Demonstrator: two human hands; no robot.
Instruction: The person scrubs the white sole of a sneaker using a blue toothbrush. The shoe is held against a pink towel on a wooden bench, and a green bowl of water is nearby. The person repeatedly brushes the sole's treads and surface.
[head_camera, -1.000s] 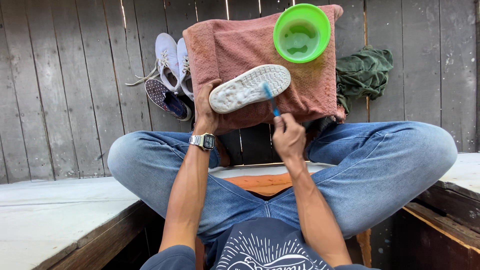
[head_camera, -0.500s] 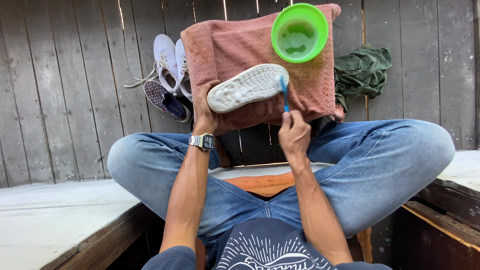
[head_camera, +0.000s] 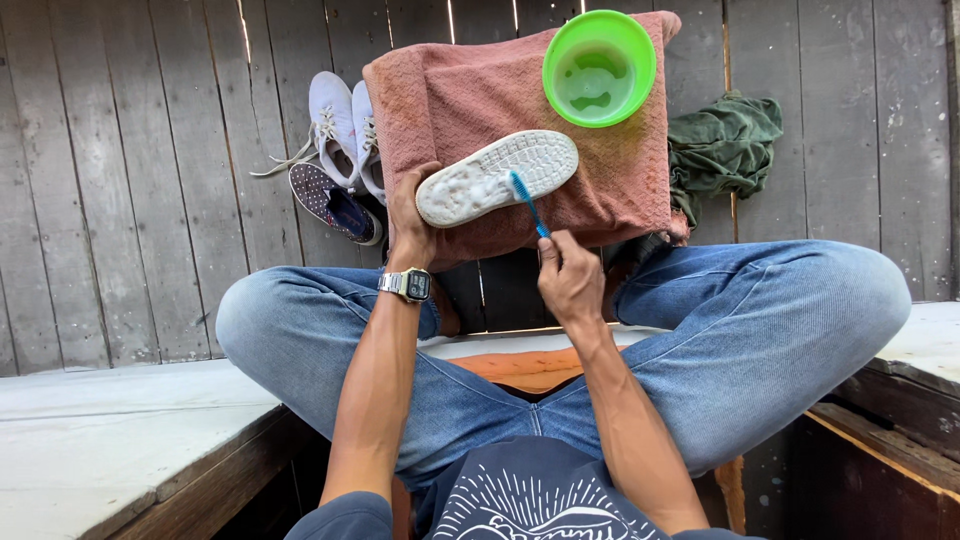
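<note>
My left hand grips a white shoe by its heel end, sole turned up, over a pinkish-brown towel spread on the wooden floor. My right hand holds a blue toothbrush whose bristle head rests on the middle of the sole. A green plastic bowl with a little soapy water stands on the towel's far right corner. A metal watch sits on my left wrist.
Two white sneakers and a dark dotted shoe lie left of the towel. A crumpled green cloth lies to its right. My crossed legs in blue jeans rest on a pale wooden ledge.
The toothbrush head swept right towards the toe of the sole, then back left to its middle. The left hand kept the shoe nearly still.
</note>
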